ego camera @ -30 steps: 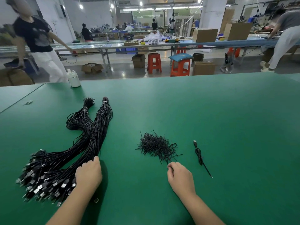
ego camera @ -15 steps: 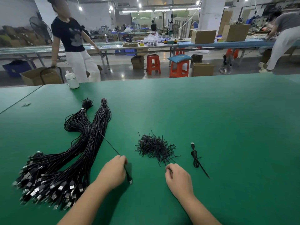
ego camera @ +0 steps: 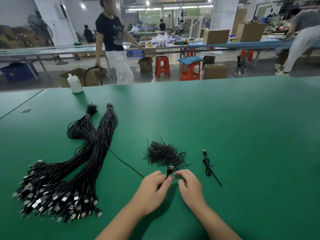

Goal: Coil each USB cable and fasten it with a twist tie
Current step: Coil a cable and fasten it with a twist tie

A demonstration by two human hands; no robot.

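- Two hands meet at lower centre of the frame, on the green table.
- Left hand has its fingers curled, pinching a black USB cable just behind its plug, which points up between the two hands.
- That cable trails up and left across the table to the large bundle of cables filling the left of the frame, plugs fanned out at lower left.
- Right hand sits just beside the left one, fingers curled inward with thumb and forefinger close together near the plug; I cannot tell if they grip anything.
- Twist ties lie in a loose heap just above the hands.
- One coiled, tied cable lies right of the heap, apart from it.
- White bottle stands at the table's far edge, upper left.
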